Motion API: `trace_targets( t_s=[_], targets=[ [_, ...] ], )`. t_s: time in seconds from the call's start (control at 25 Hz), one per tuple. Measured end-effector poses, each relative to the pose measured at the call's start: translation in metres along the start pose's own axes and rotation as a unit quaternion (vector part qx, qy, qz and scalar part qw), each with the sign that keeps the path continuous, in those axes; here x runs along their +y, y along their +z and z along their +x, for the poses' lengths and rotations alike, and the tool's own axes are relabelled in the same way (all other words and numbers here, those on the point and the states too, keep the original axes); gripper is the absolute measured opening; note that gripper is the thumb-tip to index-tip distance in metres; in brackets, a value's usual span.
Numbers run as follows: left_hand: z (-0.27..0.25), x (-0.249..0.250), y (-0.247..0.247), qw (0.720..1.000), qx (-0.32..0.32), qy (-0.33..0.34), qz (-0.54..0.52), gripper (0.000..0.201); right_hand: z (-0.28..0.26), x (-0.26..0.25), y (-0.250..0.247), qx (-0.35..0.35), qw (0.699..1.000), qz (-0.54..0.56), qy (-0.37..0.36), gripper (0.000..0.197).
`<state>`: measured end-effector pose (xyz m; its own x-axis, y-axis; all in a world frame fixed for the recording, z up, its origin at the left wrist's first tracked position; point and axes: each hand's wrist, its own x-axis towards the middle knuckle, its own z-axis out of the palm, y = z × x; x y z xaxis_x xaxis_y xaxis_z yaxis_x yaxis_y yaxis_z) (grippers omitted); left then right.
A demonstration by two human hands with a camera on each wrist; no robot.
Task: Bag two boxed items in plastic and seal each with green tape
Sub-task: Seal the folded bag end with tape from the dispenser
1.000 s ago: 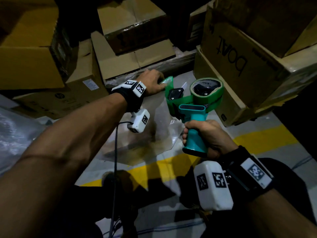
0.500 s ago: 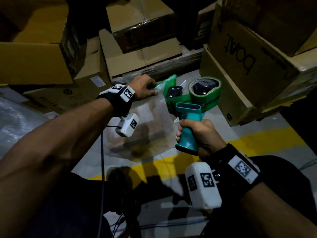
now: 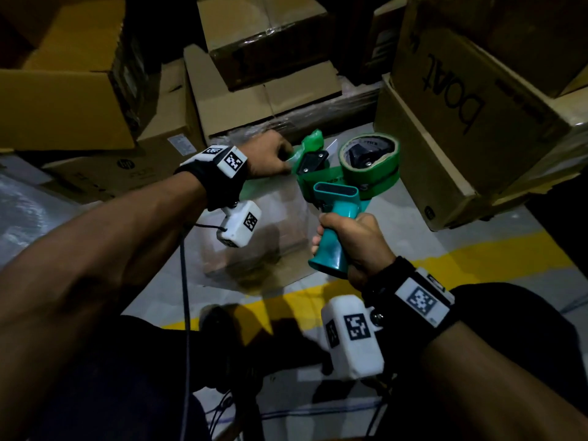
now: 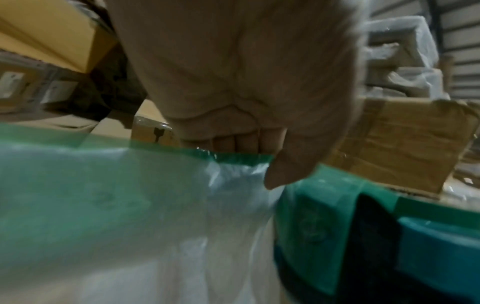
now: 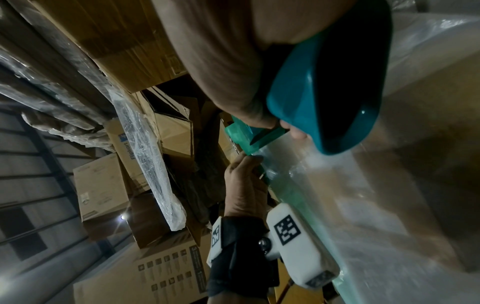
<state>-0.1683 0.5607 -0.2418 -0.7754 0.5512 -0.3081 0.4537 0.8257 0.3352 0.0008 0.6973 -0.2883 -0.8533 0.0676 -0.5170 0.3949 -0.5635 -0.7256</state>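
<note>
Stacked cardboard boxes (image 3: 95, 100) close the upper left and top of the frame; a large carton (image 3: 461, 128) walls the upper right. Open grey floor (image 3: 477, 237) with a yellow line (image 3: 477, 265) lies at centre right, beside the bagged box (image 3: 270, 237).

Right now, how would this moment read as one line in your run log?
step: taping bag edge | left hand: pinches plastic bag top edge | right hand: grips tape dispenser | green tape: along edge

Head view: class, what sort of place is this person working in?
Probably a warehouse or packing area: stacked cardboard boxes, a yellow line painted on the floor, and a tape dispenser held over a plastic bag.
</note>
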Motion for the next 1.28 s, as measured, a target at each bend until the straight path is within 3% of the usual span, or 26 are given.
trace_targets(
  t_s=[0.2,0.28,0.36,0.52,0.76,0.92,1.04,1.28],
  targets=[
    [-0.014,-0.010,0.003,0.994,-0.032,-0.038,-0.101,0.024,0.007,0.001,0.008,0.020,1.000,-0.014,0.000,0.012],
    [-0.023,-0.022,0.004,0.991,-0.035,-0.065,-0.113,0.057,0.008,-0.001,0.009,0.015,1.000,-0.010,0.008,0.009],
    [-0.036,-0.043,0.007,0.993,-0.024,-0.106,-0.053,0.072,0.011,-0.005,0.010,0.014,1.000,-0.006,0.015,0.007],
    [-0.056,-0.075,0.012,0.982,-0.031,-0.153,0.103,0.044,0.017,-0.012,0.011,0.022,0.999,-0.008,0.037,0.010],
    [-0.035,-0.039,0.004,0.976,0.036,-0.112,0.183,0.028,0.032,-0.051,0.005,0.007,0.997,0.017,0.072,0.012],
    [-0.019,-0.010,-0.007,0.984,0.029,-0.110,0.136,0.039,0.042,-0.087,-0.001,-0.018,0.997,0.011,0.079,0.017],
    [-0.014,0.010,-0.006,0.989,0.039,-0.119,0.081,0.024,0.053,-0.101,0.001,-0.042,0.995,-0.013,0.093,0.019],
    [-0.017,0.029,0.030,0.977,0.001,-0.173,-0.122,0.034,0.057,-0.097,0.000,-0.065,0.987,-0.054,0.139,0.012]
  ],
)
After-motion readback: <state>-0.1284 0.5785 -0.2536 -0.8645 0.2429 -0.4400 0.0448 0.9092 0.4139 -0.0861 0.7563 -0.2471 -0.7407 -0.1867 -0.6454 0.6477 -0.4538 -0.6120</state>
